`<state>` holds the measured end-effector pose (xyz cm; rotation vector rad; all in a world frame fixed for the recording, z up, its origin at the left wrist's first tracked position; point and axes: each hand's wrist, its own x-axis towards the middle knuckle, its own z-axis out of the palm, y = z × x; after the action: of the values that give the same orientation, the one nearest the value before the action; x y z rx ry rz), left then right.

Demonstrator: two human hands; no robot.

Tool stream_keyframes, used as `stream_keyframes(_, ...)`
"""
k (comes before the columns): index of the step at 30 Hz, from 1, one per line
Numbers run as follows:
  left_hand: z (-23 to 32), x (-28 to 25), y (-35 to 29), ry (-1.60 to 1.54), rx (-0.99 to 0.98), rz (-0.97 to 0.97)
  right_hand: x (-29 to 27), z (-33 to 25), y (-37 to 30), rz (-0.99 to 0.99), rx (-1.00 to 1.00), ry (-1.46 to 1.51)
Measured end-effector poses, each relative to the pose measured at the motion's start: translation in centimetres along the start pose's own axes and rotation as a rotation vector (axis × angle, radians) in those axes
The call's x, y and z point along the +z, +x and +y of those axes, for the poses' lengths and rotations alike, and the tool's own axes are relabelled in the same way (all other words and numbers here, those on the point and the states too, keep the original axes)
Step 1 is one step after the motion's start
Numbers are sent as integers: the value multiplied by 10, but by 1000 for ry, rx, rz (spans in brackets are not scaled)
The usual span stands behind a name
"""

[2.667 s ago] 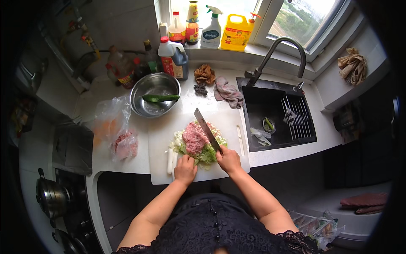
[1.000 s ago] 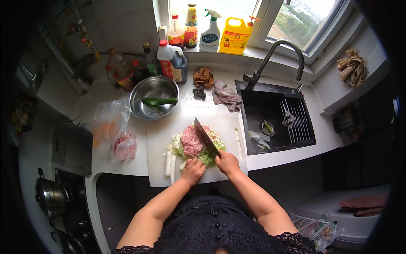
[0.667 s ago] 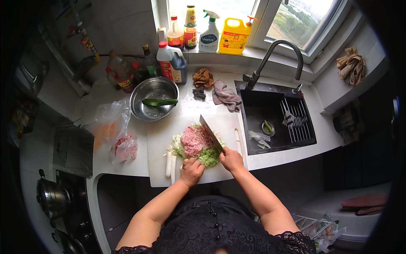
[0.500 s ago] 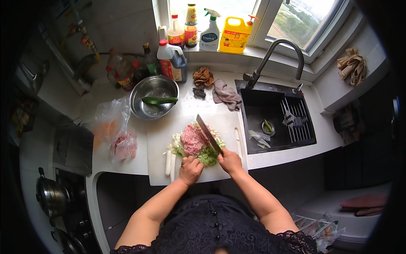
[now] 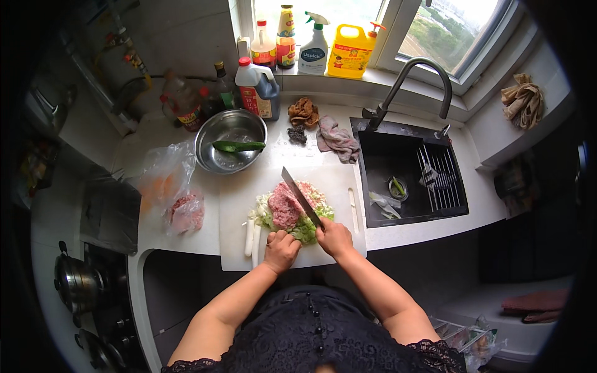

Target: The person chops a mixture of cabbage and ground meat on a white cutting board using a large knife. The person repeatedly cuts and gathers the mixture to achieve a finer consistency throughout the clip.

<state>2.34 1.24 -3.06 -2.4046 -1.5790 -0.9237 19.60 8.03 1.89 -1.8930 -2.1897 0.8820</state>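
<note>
- Pale surface (image 5: 211, 217) beneath a bright window (image 5: 451, 31), with a white cutting board (image 5: 239, 193) at its near edge.
- Right grip (image 5: 336, 237): wrapped around the handle of a knife (image 5: 303, 198), at 4 o'clock from the minced meat (image 5: 283, 208); blade slanting toward 11 o'clock.
- Left grip (image 5: 283, 250): fingers curled, at 6 o'clock, beside the chopped greens (image 5: 305, 234); cannot tell whether it pinches anything.
- Minced meat: a pink mound on the board, among the chopped greens.
- White stalks (image 5: 250, 238): 8 o'clock.
- Clear bag (image 5: 180, 161): 9 o'clock.
- Steel bowl (image 5: 231, 161) with a cucumber (image 5: 238, 146): 11 o'clock.
- Crumpled cloth (image 5: 337, 140): 1 o'clock.
- Black sink (image 5: 388, 152): 3 o'clock.
</note>
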Motion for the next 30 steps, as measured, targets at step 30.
stream_keyframes(30,2,-7,-5,-48,-56,-22,7,-11,0,36,6,66)
